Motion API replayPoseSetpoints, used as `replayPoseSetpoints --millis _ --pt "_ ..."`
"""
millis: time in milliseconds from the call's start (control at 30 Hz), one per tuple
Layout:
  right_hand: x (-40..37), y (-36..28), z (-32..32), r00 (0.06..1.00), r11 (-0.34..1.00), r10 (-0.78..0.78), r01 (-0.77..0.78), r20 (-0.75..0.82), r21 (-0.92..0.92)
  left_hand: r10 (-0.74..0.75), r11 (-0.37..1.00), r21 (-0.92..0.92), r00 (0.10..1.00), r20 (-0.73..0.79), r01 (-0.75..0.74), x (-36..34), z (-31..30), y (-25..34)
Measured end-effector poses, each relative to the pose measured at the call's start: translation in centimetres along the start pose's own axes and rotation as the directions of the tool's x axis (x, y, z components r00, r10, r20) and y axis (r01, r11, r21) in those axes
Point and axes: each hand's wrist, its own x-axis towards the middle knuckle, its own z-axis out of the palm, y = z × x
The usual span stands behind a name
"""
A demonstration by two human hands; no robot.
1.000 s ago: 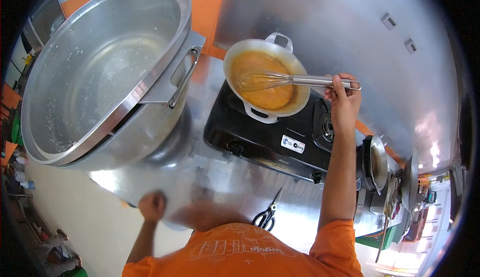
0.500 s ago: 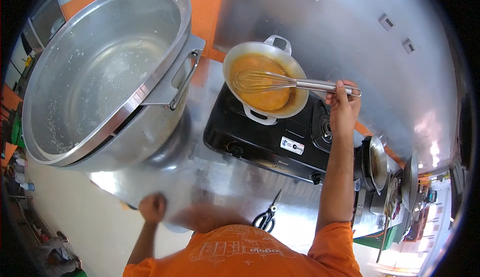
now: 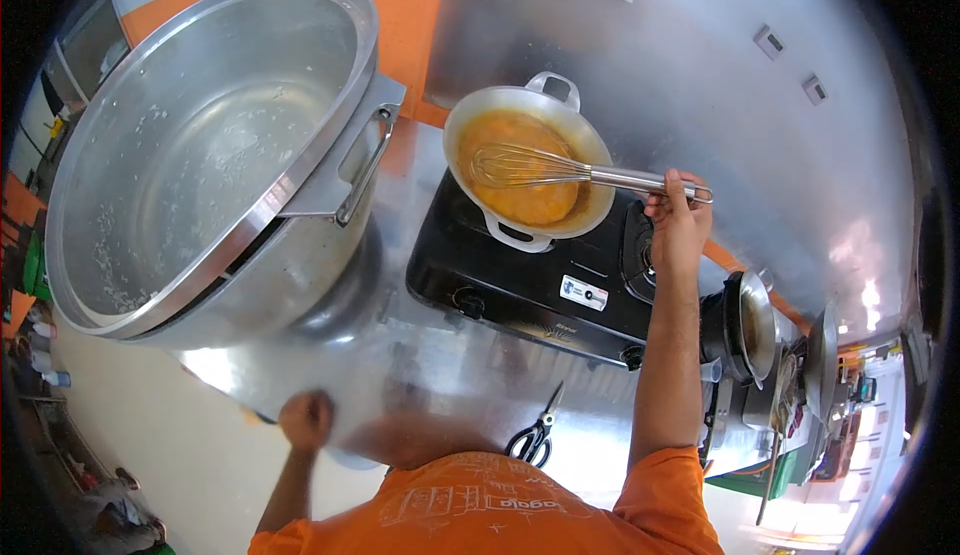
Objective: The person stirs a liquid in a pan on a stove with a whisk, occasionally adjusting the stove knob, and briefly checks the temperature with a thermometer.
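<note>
My right hand point(image 3: 680, 210) is closed around the handle of a metal balloon whisk point(image 3: 630, 178). The whisk's wire loops dip into an orange-brown liquid point(image 3: 530, 195) inside a two-handled aluminium wok point(image 3: 597, 145). That wok sits on the left burner of a black two-burner gas stove point(image 3: 490, 290). Down at the left, near the front of the steel counter, my left hand point(image 3: 306, 420) is curled into a loose fist, away from the wok; nothing shows in its fingers. Black-handled scissors point(image 3: 533, 440) lie on the counter close to my body.
A very large aluminium pot point(image 3: 225, 65) with white bits stuck inside stands left of the stove. Further right are another pan point(image 3: 757, 325) and more cookware. A steel wall point(image 3: 690, 65) rises behind the stove. The steel counter point(image 3: 430, 395) runs along its front.
The whisk has shifted slightly within the liquid, and its handle end sits a little lower and further left with my right hand. My left hand stays about where it was.
</note>
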Motion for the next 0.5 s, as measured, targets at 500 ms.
replayPoseSetpoints --millis 500 --pt "-0.31 0.19 -0.25 0.999 0.999 0.041 -0.041 -0.01 0.021 0.016 1.0 0.005 1.0 -0.005 -0.016 -0.36 0.31 -0.54"
